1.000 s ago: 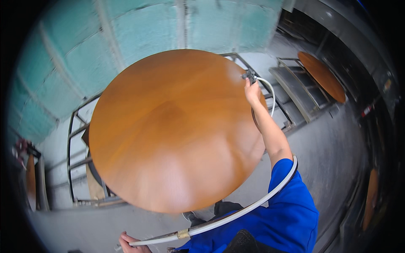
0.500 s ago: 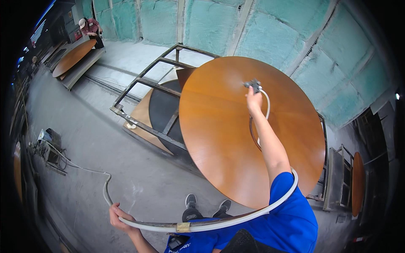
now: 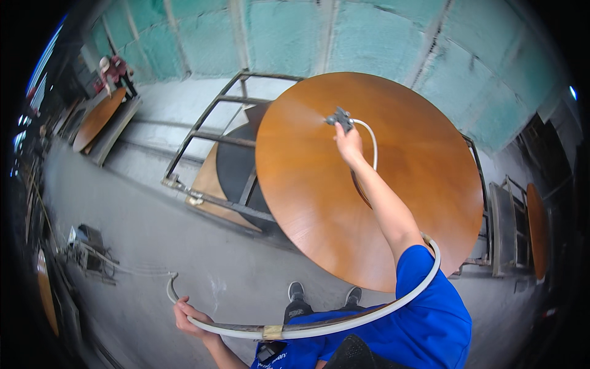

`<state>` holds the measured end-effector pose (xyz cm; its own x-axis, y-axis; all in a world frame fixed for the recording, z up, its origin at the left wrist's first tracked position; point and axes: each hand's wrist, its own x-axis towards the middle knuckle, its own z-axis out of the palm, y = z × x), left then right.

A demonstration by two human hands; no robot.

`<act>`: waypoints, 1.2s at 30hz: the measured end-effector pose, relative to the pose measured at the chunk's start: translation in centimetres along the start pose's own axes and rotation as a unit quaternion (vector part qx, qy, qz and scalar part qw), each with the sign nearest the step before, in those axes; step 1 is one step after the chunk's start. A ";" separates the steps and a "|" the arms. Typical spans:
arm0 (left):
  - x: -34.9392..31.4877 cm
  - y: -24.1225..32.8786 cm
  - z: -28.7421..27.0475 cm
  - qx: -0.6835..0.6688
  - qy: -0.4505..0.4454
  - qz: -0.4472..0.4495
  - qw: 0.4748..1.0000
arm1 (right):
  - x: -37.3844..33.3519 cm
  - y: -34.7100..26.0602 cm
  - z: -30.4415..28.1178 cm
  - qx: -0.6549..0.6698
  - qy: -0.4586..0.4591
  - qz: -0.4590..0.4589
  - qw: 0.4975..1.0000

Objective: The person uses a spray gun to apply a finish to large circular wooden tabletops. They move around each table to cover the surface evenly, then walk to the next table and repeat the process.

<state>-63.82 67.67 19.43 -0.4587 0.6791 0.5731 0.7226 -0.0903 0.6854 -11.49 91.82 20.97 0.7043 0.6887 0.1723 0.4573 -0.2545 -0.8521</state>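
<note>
My right hand [image 3: 348, 145] is closed around a spray gun [image 3: 340, 119], held over the far part of a large round orange-brown tabletop [image 3: 369, 215]. A faint mist leaves the gun's nozzle toward the left. From the gun, a white hose [image 3: 373, 144] curves back along my forearm, passes behind my upper arm and sweeps across my front. Low on the left, my left hand [image 3: 192, 318] is wrapped around that same hose. A band of yellowish tape [image 3: 272, 333] binds the hose to a darker one at mid-length.
A dark metal frame [image 3: 212, 114] supports the tabletop, with black and tan boards [image 3: 212, 184] lower down. Equipment [image 3: 89, 246] stands on the floor at left. Far left, another person [image 3: 115, 74] bends by an orange board [image 3: 100, 120]. A teal-covered wall [image 3: 276, 37] rises behind.
My right hand has carried the spray gun leftward over the tabletop, and mist now shows more plainly at its nozzle. My left hand keeps its hold on the hose. The view has shifted slightly.
</note>
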 end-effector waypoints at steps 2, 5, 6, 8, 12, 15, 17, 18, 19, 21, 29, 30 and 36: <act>-0.8 1.9 1.9 -0.029 -0.033 0.038 0.998 | 0.2 3.3 -6.1 -0.002 0.027 0.033 0.999; -3.2 5.7 5.2 -0.075 -0.062 0.100 0.990 | 0.5 9.3 -17.3 0.003 0.099 0.073 0.992; -4.0 7.1 6.4 -0.100 -0.080 0.139 0.982 | 0.4 11.4 -20.8 -0.002 0.132 0.082 0.988; -5.9 9.5 8.4 -0.099 -0.143 0.136 0.975 | 0.1 16.4 -27.6 -0.002 0.187 0.095 0.978; -10.3 13.8 11.3 -0.138 -0.172 0.188 0.957 | -1.3 27.1 -40.9 -0.024 0.283 0.133 0.950; -12.3 16.5 12.1 -0.143 -0.202 0.202 0.948 | -2.0 33.3 -48.8 -0.094 0.405 0.128 0.901; -13.6 18.0 12.4 -0.139 -0.205 0.227 0.942 | -2.2 36.0 -54.4 -0.112 0.436 0.159 0.879; -13.5 18.1 12.3 -0.136 -0.208 0.238 0.939 | -3.6 36.7 -56.1 -0.124 0.444 0.145 0.875; -13.8 18.7 12.3 -0.132 -0.215 0.235 0.939 | -4.3 37.1 -57.6 -0.129 0.447 0.153 0.872; -14.0 19.0 12.2 -0.124 -0.228 0.228 0.939 | -5.7 37.2 -59.5 -0.167 0.470 0.193 0.845; -13.0 17.5 10.4 -0.123 -0.214 0.207 0.947 | -5.9 33.6 -52.8 -0.087 0.378 0.194 0.901; -12.4 16.8 9.8 -0.116 -0.209 0.201 0.950 | -5.5 32.6 -50.2 -0.072 0.356 0.185 0.913; -9.5 9.8 3.9 -0.075 -0.134 0.108 0.982 | -4.0 24.0 -30.6 0.018 0.198 0.122 0.972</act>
<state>-50.38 63.16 18.92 -0.1372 0.7976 0.5874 0.6946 -0.3453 0.6311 13.29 62.16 14.94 0.9469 0.2926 0.1331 0.2354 -0.3491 -0.9071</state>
